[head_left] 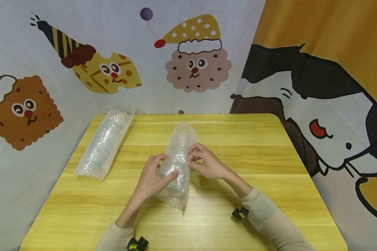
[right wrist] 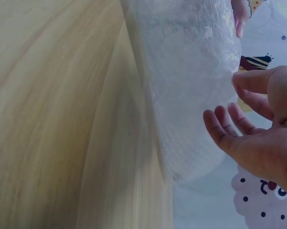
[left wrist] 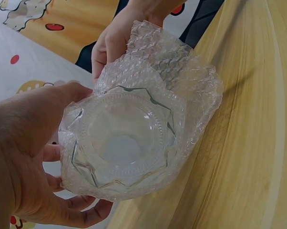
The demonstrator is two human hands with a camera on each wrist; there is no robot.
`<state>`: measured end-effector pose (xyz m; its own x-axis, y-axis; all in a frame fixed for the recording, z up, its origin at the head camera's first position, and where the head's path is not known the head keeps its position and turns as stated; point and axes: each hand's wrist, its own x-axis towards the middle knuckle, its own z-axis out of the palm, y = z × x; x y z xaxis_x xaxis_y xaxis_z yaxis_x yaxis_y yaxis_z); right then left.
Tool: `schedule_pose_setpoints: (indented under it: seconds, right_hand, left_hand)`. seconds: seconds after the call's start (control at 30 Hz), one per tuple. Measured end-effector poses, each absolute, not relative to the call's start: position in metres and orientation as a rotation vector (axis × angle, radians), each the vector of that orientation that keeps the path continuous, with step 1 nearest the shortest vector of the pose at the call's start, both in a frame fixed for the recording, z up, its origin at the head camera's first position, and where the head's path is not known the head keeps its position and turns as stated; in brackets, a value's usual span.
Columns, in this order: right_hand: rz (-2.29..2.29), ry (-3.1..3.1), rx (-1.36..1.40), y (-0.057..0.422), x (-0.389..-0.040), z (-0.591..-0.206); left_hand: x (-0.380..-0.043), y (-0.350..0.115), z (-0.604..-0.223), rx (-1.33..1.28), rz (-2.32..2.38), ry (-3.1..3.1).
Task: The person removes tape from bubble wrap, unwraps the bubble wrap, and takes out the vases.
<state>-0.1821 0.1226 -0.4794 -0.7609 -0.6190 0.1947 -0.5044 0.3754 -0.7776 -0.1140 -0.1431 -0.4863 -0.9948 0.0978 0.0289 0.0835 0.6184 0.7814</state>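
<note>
The yellow wood-grain table (head_left: 254, 150) bears a bubble-wrapped bundle (head_left: 103, 146) at its left and a second parcel (head_left: 180, 153) near its middle.

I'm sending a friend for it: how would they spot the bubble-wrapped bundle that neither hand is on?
Find the yellow wooden table, then its far left part. A long bubble-wrapped bundle lies there at a slant. Unlike the other bundle, between the left hand and right hand, it is untouched.

- desk (head_left: 254, 150) is yellowish wood-grain, rounded back corners
- white backdrop (head_left: 119, 24) behind it, full of goofy snack faces: brown cracker (head_left: 28, 111), cheese wedge (head_left: 108, 75), pinkish cookie (head_left: 198, 71) in a polka-dot hat (head_left: 204, 29)
- right side goes mustard (head_left: 339, 28) with a huge black-and-white cartoon animal (head_left: 330, 115)
- light's pretty soft, slight sheen on the wood
</note>
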Motion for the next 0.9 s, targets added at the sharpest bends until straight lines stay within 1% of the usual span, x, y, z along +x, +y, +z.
schedule_pose_setpoints:
  seconds: [0.4, 0.57, 0.9]
  right_hand:
    - [-1.345, 2.466, -1.054, 0.1267, -0.1845, -0.4811]
    - [-1.311, 2.538, -1.032, 0.1279, -0.1825, -0.4788]
    - [-1.294, 2.658, -1.085, 0.1225, -0.1755, -0.4730]
  left_hand:
    - [-0.1173, -0.1435, -0.4872, 0.163, 1.361, 2.796]
    - [-0.1174, -0.1432, -0.4873, 0.155, 1.374, 2.783]
    - [-0.1160, -0.1396, -0.4861, 0.152, 1.362, 2.812]
